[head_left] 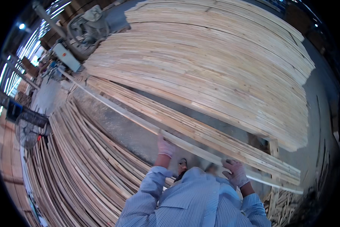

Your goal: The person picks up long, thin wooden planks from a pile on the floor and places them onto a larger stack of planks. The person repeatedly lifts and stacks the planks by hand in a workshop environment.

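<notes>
A long, thin wooden strip slants from the far left down to the right, across the front of my body. My left hand, in a pale glove, grips it near the middle of the view, fingertips at its edge. Farther right, my gloved right hand is curled over the same strip and covers part of it. Just beyond the held strip lies a narrow row of similar strips, roughly parallel to it. The undersides of both hands are hidden.
A broad stack of pale boards fills the far side. Many loose strips lie at my left. A fan stands beyond them at the left edge. A light-coloured cabinet is at the far left. A wooden post stands at right.
</notes>
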Demonstrator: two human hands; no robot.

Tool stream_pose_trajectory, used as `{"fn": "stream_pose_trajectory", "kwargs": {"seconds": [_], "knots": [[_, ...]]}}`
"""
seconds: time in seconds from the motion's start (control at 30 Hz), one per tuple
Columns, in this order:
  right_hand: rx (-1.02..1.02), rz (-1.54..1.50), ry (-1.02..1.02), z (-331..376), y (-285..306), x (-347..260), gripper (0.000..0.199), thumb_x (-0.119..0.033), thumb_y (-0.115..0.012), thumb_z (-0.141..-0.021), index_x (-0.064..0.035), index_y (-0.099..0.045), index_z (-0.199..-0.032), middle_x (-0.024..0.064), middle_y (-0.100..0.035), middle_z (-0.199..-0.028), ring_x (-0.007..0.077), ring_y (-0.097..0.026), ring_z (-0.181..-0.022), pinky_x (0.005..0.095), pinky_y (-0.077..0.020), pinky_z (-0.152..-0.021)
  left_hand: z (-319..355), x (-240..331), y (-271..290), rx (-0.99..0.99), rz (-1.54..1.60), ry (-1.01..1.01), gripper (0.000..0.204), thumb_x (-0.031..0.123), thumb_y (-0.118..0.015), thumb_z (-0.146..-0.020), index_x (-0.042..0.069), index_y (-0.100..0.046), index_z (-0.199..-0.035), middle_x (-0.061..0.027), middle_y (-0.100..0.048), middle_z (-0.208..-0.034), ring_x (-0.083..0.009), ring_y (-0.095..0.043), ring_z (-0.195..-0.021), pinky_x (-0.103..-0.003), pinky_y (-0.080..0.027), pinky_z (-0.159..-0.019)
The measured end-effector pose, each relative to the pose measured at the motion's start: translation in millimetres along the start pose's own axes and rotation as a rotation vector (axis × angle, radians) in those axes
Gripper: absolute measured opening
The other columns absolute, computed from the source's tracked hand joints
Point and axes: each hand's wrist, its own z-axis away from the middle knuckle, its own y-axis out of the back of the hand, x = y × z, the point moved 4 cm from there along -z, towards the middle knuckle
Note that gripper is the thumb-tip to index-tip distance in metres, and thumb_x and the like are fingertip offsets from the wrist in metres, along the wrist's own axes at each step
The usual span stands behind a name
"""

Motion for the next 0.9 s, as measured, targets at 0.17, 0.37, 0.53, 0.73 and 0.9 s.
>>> {"fn": "stream_pose_trajectory", "kwargs": {"seconds": [0.17, 0.37, 0.53, 0.73, 0.9], "knots": [[0.028, 0.097, -0.266, 67.2, 31.1, 94.4, 0.068, -0.044, -0.079, -0.07, -0.0096, -0.06, -0.125, 0.0147, -0.062, -0.123, 0.0354, -0.055, -0.114, 0.0448, -0.0392, -0.104, -22.9, 43.4, 0.5, -0.118, -0.067, -0.047, 0.039, 0.049, -0.056, -0.093, 0.01, -0.063, -0.098, -0.0077, -0.064, -0.092, -0.0291, -0.061, -0.089, -0.053, -0.05, -0.089], [0.105, 0.283, -0.515, 200.1, 88.3, 176.5, 0.088, -0.03, -0.084, -0.061, -0.0055, -0.05, -0.138, 0.0158, -0.063, -0.116, 0.0406, -0.054, -0.111, 0.0508, -0.0405, -0.101, -4.3, 69.3, -26.5, -0.026, -0.151, -0.168, 0.044, 0.05, -0.055, -0.093, 0.007, -0.062, -0.101, -0.0104, -0.063, -0.094, -0.0309, -0.06, -0.09, -0.054, -0.048, -0.09], [0.061, 0.368, -0.511, 321.6, 99.0, 241.2, 0.051, -0.032, -0.073, -0.08, -0.0046, -0.062, -0.122, 0.0141, -0.068, -0.098, 0.0302, -0.064, -0.094, 0.0418, -0.0507, -0.084, -15.1, 89.4, -41.6, -0.15, 0.074, -0.059, 0.06, 0.058, -0.044, -0.095, -0.001, -0.052, -0.104, -0.015, -0.055, -0.086, -0.0327, -0.053, -0.077, -0.047, -0.048, -0.073], [-0.24, 0.642, -0.645, 279.1, 150.0, 158.0, 0.045, -0.043, -0.069, -0.075, -0.0098, -0.069, -0.106, 0.0169, -0.068, -0.106, 0.0375, -0.058, -0.11, 0.0547, -0.045, -0.093, -41.4, 172.5, -14.5, -0.165, 0.109, -0.14, 0.052, 0.053, -0.042, -0.097, 0.002, -0.054, -0.096, -0.0188, -0.058, -0.089, -0.0377, -0.057, -0.075, -0.054, -0.052, -0.074], [-0.307, 0.259, -0.552, 213.2, 155.3, 98.5, 0.031, -0.033, -0.074, -0.073, -0.0111, -0.067, -0.093, 0.0136, -0.067, -0.083, 0.0367, -0.064, -0.083, 0.0476, -0.0499, -0.074, -70.7, 248.4, -8.3, -0.106, -0.071, -0.211, 0.077, 0.07, -0.038, -0.092, -0.003, -0.053, -0.11, -0.0242, -0.06, -0.097, -0.0433, -0.061, -0.09, -0.059, -0.052, -0.084]]}}
